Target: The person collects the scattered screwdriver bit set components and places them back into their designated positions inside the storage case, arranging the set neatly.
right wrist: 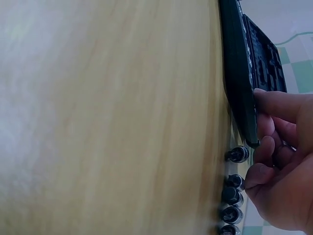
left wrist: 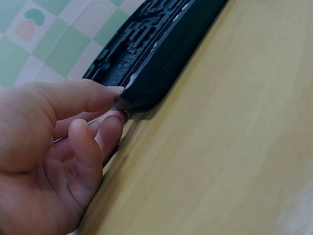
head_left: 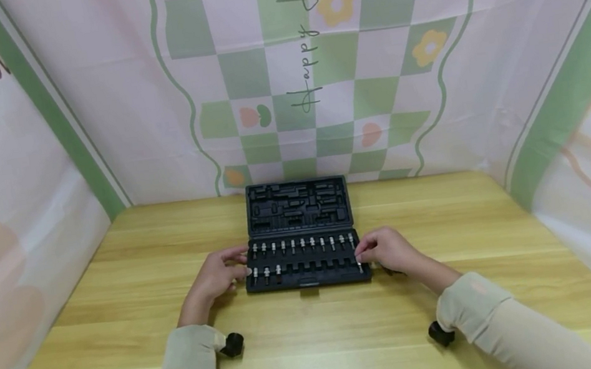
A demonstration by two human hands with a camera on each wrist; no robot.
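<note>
An open black bit socket case lies on the table, its molded lid tilted back. Silver bit sockets fill the rear row; several stand at the left of the front row. My left hand grips the case's left edge, thumb on top and fingers curled beside it, as the left wrist view shows. At the front row's right end, my right hand pinches a bit socket with thumb and fingertips. In the right wrist view the case wall and fingers hide that bit socket.
Several loose bit sockets stand on the table beside the case, below my right hand. Patterned cloth hangs behind the wooden table and along both sides. Small black devices sit at both sleeve cuffs.
</note>
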